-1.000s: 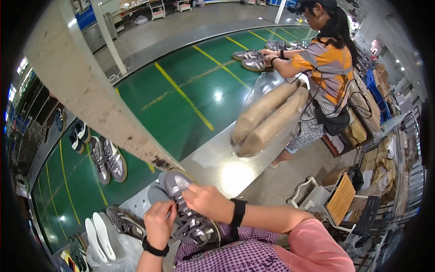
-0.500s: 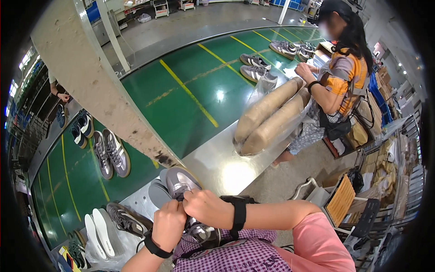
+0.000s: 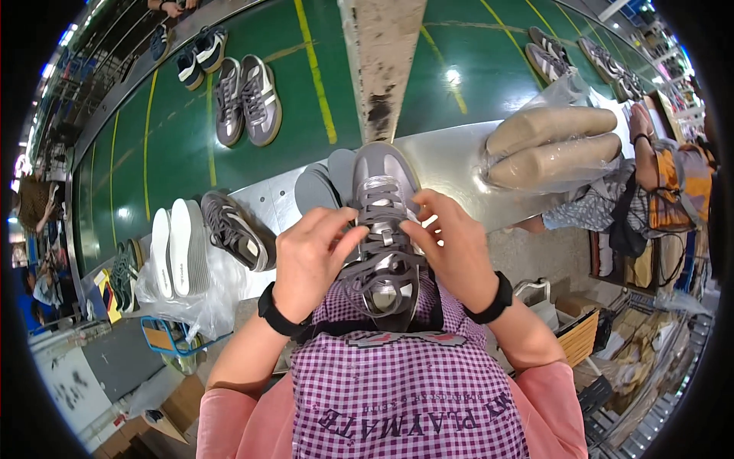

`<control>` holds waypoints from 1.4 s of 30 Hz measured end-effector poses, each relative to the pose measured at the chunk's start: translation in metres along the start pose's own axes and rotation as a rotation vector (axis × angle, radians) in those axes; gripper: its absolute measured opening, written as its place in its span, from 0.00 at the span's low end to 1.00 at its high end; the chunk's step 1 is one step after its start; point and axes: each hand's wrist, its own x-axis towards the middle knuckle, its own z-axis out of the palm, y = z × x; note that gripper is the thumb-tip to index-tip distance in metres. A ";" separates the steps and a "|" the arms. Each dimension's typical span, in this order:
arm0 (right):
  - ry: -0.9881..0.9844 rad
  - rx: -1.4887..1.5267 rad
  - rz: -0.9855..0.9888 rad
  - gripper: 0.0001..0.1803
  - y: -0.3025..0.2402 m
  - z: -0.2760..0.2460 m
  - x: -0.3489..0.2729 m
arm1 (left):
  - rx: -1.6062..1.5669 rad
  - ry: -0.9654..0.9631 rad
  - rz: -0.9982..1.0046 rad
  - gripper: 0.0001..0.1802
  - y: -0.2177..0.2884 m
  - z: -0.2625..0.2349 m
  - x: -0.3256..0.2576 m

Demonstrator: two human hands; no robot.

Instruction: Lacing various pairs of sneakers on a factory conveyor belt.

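A silver-grey sneaker (image 3: pixel 384 164) stands in front of me, its toe pointing away and its heel by my apron. Grey shoelaces (image 3: pixel 380 200) run across its upper, with a loose tangle over the opening. At the left edge of the lacing, my left hand (image 3: pixel 312 249) is curled, thumb and forefinger pinching at a lace. My right hand (image 3: pixel 457 251) mirrors it on the other side, its fingertips at the lace edge; the lace between them is partly hidden. Another dark grey sneaker (image 3: pixel 235 229) lies to the left, beside grey insoles (image 3: pixel 317 187).
White insoles (image 3: pixel 182 249) lie stacked on plastic at the left. A green conveyor belt (image 3: pixel 267 164) carries several sneakers. A worn post (image 3: pixel 378 69) rises just beyond the shoe. Bagged brown shoe forms (image 3: pixel 554 149) lie on the metal ledge, near a co-worker's arm (image 3: pixel 644 145) at the right.
My view has swung right and downward. My hands, close together over the laces before, are now apart on either side of the sneaker, which now points straight away.
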 end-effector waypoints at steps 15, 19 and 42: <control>-0.484 -0.791 -0.494 0.04 -0.035 -0.011 0.021 | 0.391 -0.313 0.387 0.07 0.023 -0.004 0.019; -0.441 -0.638 -0.479 0.04 -0.027 -0.021 0.022 | 0.009 -0.410 0.038 0.06 0.011 -0.016 0.019; -0.724 -0.738 -0.802 0.09 -0.044 -0.018 0.037 | 0.253 0.136 0.678 0.11 -0.009 0.032 -0.051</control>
